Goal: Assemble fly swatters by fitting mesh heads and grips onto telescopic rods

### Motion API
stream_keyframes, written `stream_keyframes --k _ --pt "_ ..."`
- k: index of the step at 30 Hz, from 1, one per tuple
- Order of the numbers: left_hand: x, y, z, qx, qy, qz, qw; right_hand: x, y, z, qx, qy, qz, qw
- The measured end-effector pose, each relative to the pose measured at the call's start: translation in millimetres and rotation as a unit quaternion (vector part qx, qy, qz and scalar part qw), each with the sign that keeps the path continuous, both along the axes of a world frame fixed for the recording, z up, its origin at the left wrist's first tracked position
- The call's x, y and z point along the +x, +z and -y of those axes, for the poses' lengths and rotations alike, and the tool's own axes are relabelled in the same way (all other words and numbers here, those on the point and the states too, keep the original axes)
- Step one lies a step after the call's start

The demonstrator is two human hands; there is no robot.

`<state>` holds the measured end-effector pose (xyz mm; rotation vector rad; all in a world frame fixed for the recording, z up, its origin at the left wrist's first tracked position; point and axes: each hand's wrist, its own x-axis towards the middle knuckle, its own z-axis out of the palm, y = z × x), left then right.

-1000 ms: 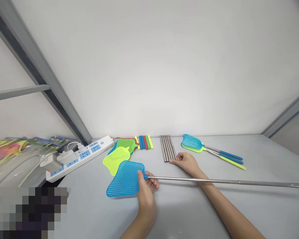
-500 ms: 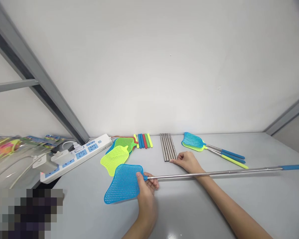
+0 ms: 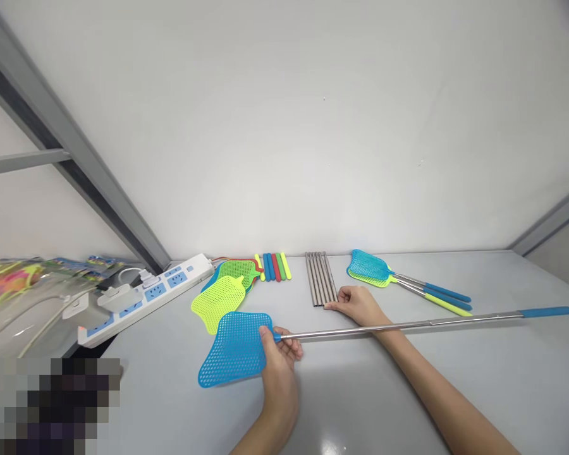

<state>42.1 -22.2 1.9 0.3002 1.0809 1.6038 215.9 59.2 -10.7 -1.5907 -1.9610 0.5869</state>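
My left hand [image 3: 281, 366] is closed on the blue fly swatter [image 3: 234, 347] where its perforated head meets the shaft, thumb on top. Its long, extended metal shaft crosses over my right forearm to a blue grip [image 3: 547, 311] at the far right. My right hand [image 3: 360, 306] pinches at the lower right end of a row of metal tubes [image 3: 320, 278] lying side by side. A yellow swatter head [image 3: 219, 303] rests beyond the blue one, overlapping a green swatter head [image 3: 239, 270] and others beneath.
Several coloured grip sleeves [image 3: 275, 266] lie in a row by the wall. Blue and yellow swatters with shorter shafts [image 3: 410, 284] lie at back right. A white power strip [image 3: 145, 302] with plugged-in adapters [image 3: 88, 313] stands left, beside plastic bags [image 3: 19, 297].
The blue grip's far end has shifted left and now shows fully in view. Both hands have stayed nearly in place, the right still at the tubes.
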Motion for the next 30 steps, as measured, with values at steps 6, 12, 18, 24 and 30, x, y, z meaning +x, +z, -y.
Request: stream_keyframes --k 6,12,18,24,30 --pt "0.4 1.5 2.6 0.012 -0.015 -0.026 0.999 11.8 3.6 -1.4 -0.048 0.076 -0.056 0.994" --pt "0.4 1.9 1.5 0.012 -0.013 -0.010 1.000 12.1 2.9 0.1 -0.063 0.068 -0.093 0.991" --pt "-0.2 1.0 1.5 0.013 -0.011 -0.014 1.000 7.8 1.8 1.4 -0.030 0.034 -0.074 0.996" --pt "-0.3 1.8 0.7 0.003 -0.010 -0.007 1.000 11.3 3.6 0.2 -0.033 0.062 -0.070 0.995" --pt "-0.2 1.6 -1.2 -0.011 -0.001 0.013 1.000 14.2 11.0 9.7 -0.055 0.089 -0.095 0.990"
